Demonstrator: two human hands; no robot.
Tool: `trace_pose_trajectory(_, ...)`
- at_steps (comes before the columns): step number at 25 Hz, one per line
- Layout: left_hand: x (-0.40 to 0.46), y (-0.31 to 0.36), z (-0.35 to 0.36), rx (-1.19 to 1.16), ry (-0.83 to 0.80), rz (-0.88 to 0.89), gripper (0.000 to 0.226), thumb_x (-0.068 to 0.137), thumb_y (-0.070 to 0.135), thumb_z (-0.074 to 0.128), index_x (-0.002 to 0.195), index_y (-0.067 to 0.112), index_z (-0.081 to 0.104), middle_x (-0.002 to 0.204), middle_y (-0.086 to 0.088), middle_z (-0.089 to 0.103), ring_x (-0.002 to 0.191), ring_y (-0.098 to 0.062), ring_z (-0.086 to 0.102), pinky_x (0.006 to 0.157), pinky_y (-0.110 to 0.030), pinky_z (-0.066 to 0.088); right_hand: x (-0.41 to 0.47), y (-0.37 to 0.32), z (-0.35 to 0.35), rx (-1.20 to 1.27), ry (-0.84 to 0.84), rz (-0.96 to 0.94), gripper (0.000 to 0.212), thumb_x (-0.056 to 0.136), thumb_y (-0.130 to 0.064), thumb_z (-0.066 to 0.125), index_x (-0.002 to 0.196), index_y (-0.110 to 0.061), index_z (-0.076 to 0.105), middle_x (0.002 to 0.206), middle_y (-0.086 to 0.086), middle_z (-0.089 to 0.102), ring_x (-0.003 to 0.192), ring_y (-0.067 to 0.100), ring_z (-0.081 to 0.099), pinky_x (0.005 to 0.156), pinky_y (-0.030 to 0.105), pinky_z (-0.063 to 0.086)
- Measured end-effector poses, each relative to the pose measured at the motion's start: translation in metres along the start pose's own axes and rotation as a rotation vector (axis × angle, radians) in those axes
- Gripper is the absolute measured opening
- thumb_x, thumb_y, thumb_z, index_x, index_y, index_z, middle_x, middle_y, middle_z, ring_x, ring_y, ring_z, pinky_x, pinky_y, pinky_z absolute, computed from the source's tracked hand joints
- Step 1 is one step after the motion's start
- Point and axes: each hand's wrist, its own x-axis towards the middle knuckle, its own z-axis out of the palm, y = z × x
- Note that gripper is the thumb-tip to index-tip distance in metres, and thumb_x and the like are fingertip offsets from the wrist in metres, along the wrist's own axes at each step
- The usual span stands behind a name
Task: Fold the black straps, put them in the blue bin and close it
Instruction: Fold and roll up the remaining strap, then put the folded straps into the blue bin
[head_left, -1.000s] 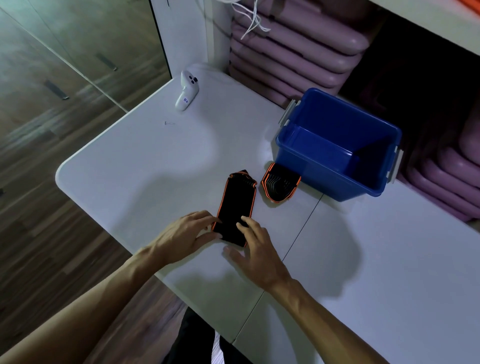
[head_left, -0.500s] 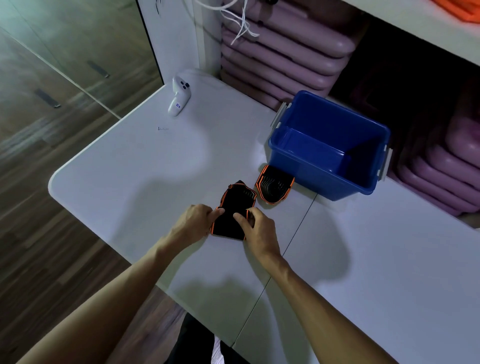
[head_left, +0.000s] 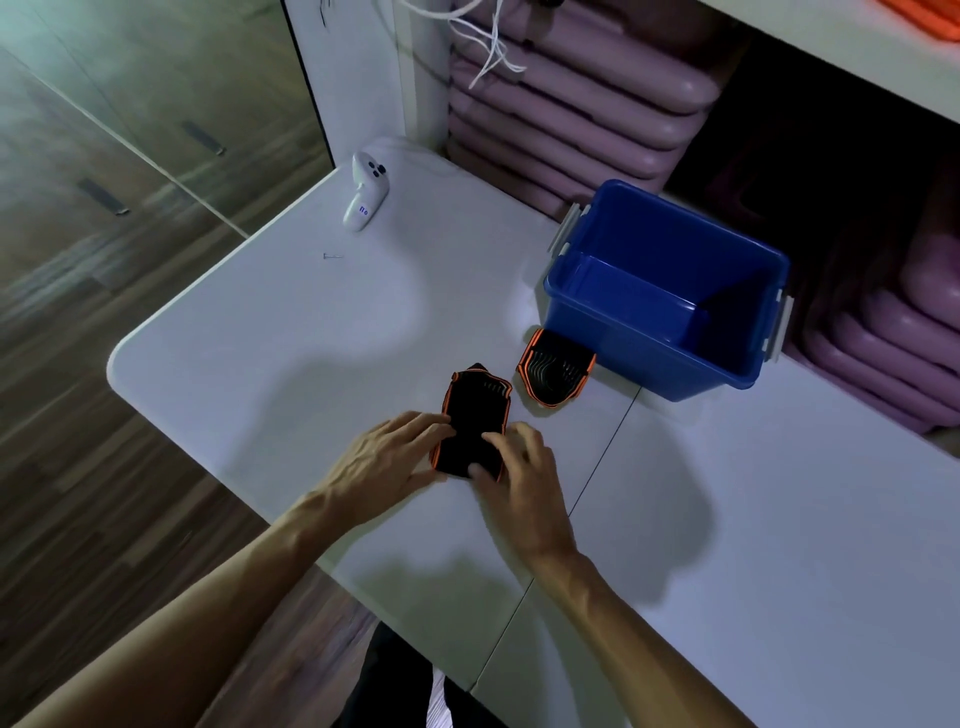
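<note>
A black strap with orange edging (head_left: 474, 415) lies flat on the white table (head_left: 291, 332), folded over on itself. My left hand (head_left: 387, 462) rests on its left edge with fingers spread on the fabric. My right hand (head_left: 522, 475) presses its near right corner, fingertips on the strap. A second folded black and orange strap (head_left: 553, 375) sits just beyond, touching the front wall of the open blue bin (head_left: 644, 343). The bin looks empty inside. No lid is in view.
A white handheld controller (head_left: 366, 193) lies at the table's far left corner, with a small pin (head_left: 332, 255) nearby. Stacked purple cushions (head_left: 566, 114) fill shelves behind the bin. The table's rounded edge drops to wooden floor on the left.
The strap, long and flat a second ago, has been folded to a shorter shape. Both hands shifted from its near end onto its sides and now press it flat.
</note>
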Motion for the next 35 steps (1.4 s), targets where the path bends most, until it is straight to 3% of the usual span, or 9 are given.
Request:
trace_pose_trajectory(2, -0.003, 0.004, -0.001, -0.015, 0.001, 0.016, 0.052, 0.093, 0.055, 0.043, 0.129, 0.019, 0.05, 0.127, 0.002, 0.059, 0.115, -0.016, 0.057, 0.09, -0.032, 0.051, -0.007, 0.009, -0.002, -0.144, -0.051, -0.053, 0.055, 0.09, -0.05, 0.057, 0.138, -0.024, 0.049, 0.144, -0.002, 0.039, 0.116, 0.017, 0.04, 0.091, 0.028, 0.045)
trace_pose_trajectory(5, -0.009, 0.013, 0.001, -0.113, -0.001, -0.034, 0.054, 0.096, 0.053, 0.037, 0.132, 0.015, 0.048, 0.115, -0.001, 0.064, 0.104, -0.018, 0.06, 0.086, -0.032, 0.051, -0.001, 0.015, -0.013, -0.085, -0.11, -0.102, 0.056, 0.09, -0.053, 0.054, 0.138, -0.022, 0.051, 0.142, -0.002, 0.044, 0.12, 0.018, 0.039, 0.1, 0.028, 0.041)
trace_pose_trajectory(11, 0.01, 0.024, -0.002, -0.485, 0.101, -0.497, 0.04, 0.092, 0.051, 0.045, 0.106, 0.017, 0.06, 0.086, -0.001, 0.072, 0.076, -0.016, 0.066, 0.067, -0.033, 0.052, 0.042, 0.004, -0.028, 0.167, -0.216, 0.031, 0.042, 0.095, -0.044, 0.058, 0.127, -0.018, 0.053, 0.119, 0.0, 0.06, 0.107, 0.016, 0.055, 0.091, 0.031, 0.048)
trace_pose_trajectory(14, 0.022, 0.03, 0.002, -0.529, 0.123, -0.661, 0.036, 0.09, 0.045, 0.054, 0.11, 0.015, 0.054, 0.093, -0.002, 0.068, 0.079, -0.018, 0.064, 0.067, -0.028, 0.045, 0.048, 0.0, -0.027, 0.343, -0.173, 0.159, 0.057, 0.091, -0.039, 0.065, 0.138, -0.016, 0.042, 0.127, 0.002, 0.057, 0.104, 0.02, 0.061, 0.088, 0.031, 0.05)
trace_pose_trajectory(17, 0.029, 0.023, 0.0, -0.691, 0.053, -0.717, 0.045, 0.091, 0.034, 0.06, 0.127, 0.011, 0.046, 0.115, -0.005, 0.052, 0.085, -0.023, 0.061, 0.071, -0.03, 0.046, 0.053, 0.005, -0.028, 0.251, -0.236, 0.219, 0.056, 0.088, -0.042, 0.069, 0.13, -0.009, 0.054, 0.118, 0.01, 0.052, 0.102, 0.019, 0.055, 0.084, 0.031, 0.046)
trace_pose_trajectory(20, 0.029, 0.016, -0.011, -0.82, -0.087, -0.594, 0.038, 0.088, 0.036, 0.06, 0.12, 0.017, 0.056, 0.111, -0.004, 0.063, 0.089, -0.023, 0.065, 0.066, -0.029, 0.052, 0.05, 0.0, -0.037, 0.308, -0.291, 0.245, 0.05, 0.085, -0.039, 0.073, 0.126, -0.017, 0.056, 0.121, 0.0, 0.053, 0.108, 0.013, 0.054, 0.081, 0.018, 0.042)
trace_pose_trajectory(25, 0.019, 0.047, -0.029, -0.62, 0.052, -0.269, 0.034, 0.085, 0.032, 0.064, 0.117, 0.026, 0.054, 0.113, 0.009, 0.057, 0.103, -0.007, 0.057, 0.082, -0.02, 0.05, 0.015, -0.009, -0.073, 0.538, -0.308, 0.251, 0.054, 0.082, -0.023, 0.078, 0.127, -0.026, 0.047, 0.124, -0.007, 0.054, 0.084, 0.01, 0.068, 0.074, 0.024, 0.056)
trace_pose_trajectory(31, 0.064, 0.094, -0.069, -0.311, 0.23, 0.074, 0.037, 0.093, 0.023, 0.058, 0.127, 0.011, 0.051, 0.129, 0.001, 0.053, 0.119, -0.016, 0.05, 0.102, -0.027, 0.042, 0.009, -0.02, -0.139, 0.894, -0.077, 0.301, 0.034, 0.093, -0.052, 0.053, 0.119, -0.032, 0.065, 0.119, -0.005, 0.069, 0.108, 0.015, 0.068, 0.091, 0.035, 0.056)
trace_pose_trajectory(35, 0.118, 0.105, -0.086, -0.203, 0.298, 0.174, 0.039, 0.092, 0.02, 0.061, 0.128, 0.009, 0.052, 0.131, -0.001, 0.054, 0.12, -0.019, 0.051, 0.102, -0.03, 0.044, 0.045, -0.023, -0.183, 0.902, 0.099, 0.324, 0.018, 0.093, -0.027, 0.064, 0.107, -0.016, 0.067, 0.113, 0.01, 0.07, 0.103, 0.023, 0.069, 0.085, 0.037, 0.059)
